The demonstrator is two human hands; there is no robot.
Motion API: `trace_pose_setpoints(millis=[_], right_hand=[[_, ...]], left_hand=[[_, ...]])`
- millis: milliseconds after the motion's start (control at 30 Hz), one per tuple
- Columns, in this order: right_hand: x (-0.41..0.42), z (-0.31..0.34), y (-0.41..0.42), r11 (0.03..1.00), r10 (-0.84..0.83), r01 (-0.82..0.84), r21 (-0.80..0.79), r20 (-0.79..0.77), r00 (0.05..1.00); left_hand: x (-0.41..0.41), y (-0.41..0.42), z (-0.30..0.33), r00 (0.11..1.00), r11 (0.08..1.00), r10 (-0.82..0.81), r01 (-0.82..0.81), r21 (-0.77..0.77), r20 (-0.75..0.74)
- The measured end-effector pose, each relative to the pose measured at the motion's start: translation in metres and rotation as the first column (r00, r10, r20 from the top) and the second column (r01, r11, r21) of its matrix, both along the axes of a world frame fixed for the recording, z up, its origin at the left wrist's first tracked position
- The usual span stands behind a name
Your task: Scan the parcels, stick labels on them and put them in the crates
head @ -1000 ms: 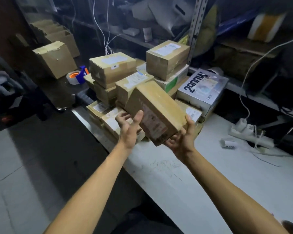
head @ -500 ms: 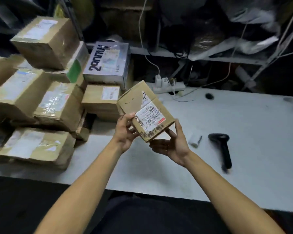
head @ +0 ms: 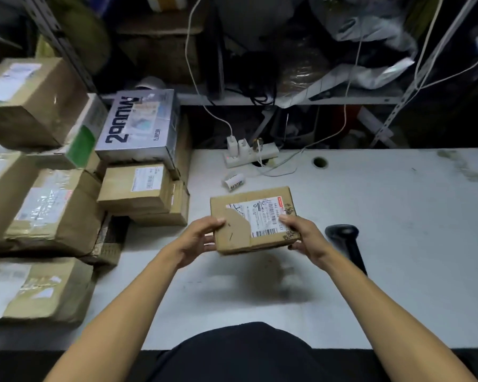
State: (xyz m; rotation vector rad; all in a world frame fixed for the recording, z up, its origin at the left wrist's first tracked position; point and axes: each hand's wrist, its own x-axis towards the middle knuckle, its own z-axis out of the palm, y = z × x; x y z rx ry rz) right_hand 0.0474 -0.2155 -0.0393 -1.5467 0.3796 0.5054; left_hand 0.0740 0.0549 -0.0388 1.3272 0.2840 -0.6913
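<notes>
Left hand (head: 198, 238) and right hand (head: 304, 238) each grip an end of the small parcel (head: 253, 220), thumbs on top, fingers curled under. Parcel held just above the counter (head: 398, 244), label up, its shadow on the bare surface below. Black scanner (head: 345, 244) lies just right of the right hand. Open counter stretches right. Stacked parcels (head: 53, 210) crowd the left edge. Power strip (head: 250, 154) at the back edge, small label roll (head: 233, 181) near it.

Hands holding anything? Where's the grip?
Both grip one cardboard parcel above the table: left hand on its left edge, right hand on its right edge.
</notes>
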Motion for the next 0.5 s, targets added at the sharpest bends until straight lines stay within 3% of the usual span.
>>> trace_pose_setpoints(millis=[67,133,200,233,300,367,433,500], right_hand=[[0.009,0.0,-0.003,0.995,-0.042,0.044,-0.094,0.019,0.999],[0.015,-0.01,-0.011,0.929,-0.242,0.281,-0.242,0.178,0.954],[0.013,-0.021,-0.032,0.717,-0.37,0.534,-0.447,0.405,0.836],[0.01,-0.029,-0.046,0.587,-0.364,0.582,-0.563,0.458,0.811],[0.002,-0.041,-0.073,0.419,-0.387,0.528,-0.738,0.381,0.84],[-0.011,-0.055,-0.094,0.474,-0.438,0.362,-0.803,0.141,0.888],[-0.022,-0.068,-0.108,0.627,-0.429,0.245,-0.739,-0.065,0.901],[-0.026,-0.068,-0.112,0.702,-0.414,0.224,-0.676,-0.131,0.901]], left_hand=[[0.004,0.001,-0.003,1.0,1.0,-0.009,0.009,0.0,-0.019],[0.002,-0.002,-0.011,0.996,0.995,0.078,-0.081,-0.052,-0.047],[-0.004,-0.014,-0.017,0.975,0.97,0.189,-0.204,-0.135,-0.116],[-0.009,-0.02,-0.02,0.954,0.943,0.253,-0.281,-0.178,-0.163],[-0.016,-0.033,-0.026,0.891,0.861,0.361,-0.432,-0.267,-0.275],[-0.02,-0.039,-0.029,0.821,0.773,0.419,-0.547,-0.321,-0.388],[-0.021,-0.044,-0.028,0.78,0.703,0.432,-0.605,-0.374,-0.453],[-0.021,-0.047,-0.027,0.765,0.662,0.45,-0.632,-0.402,-0.462]])
